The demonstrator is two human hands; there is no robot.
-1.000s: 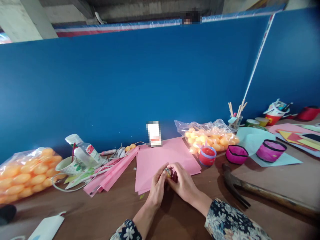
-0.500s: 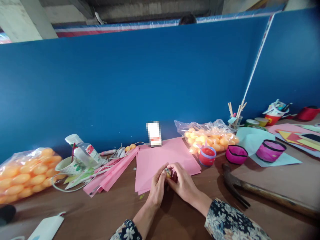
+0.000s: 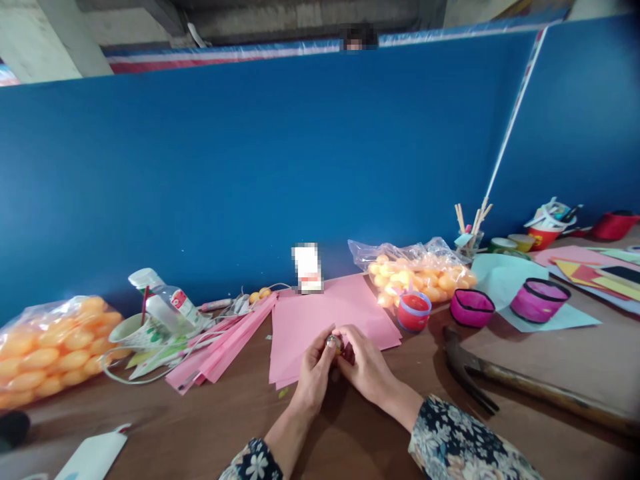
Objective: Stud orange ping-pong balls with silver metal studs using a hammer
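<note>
Between my two hands is a small round object (image 3: 334, 343), shiny and silvery-gold on top; its kind is too small to make out. My left hand (image 3: 315, 370) grips it from the left, thumb on its top. From the other side my right hand (image 3: 367, 367) closes its fingers round it, partly hiding it. Both hands are just over the near edge of a stack of pink paper (image 3: 325, 313) on the brown table (image 3: 240, 427).
To the right lie a hammer (image 3: 540, 387), a red cup (image 3: 414, 312), magenta fabric rings (image 3: 472, 308) and a bag of orange plastic balls (image 3: 425, 273). Leftward are pink strips (image 3: 225, 347), a plastic bottle (image 3: 175, 307) and another ball bag (image 3: 55, 350). A blue partition (image 3: 300, 153) stands behind.
My fingers have shifted slightly round the small object, and it has turned a little, with less of its yellowish side showing. Behind the partition, a person's head has moved left.
</note>
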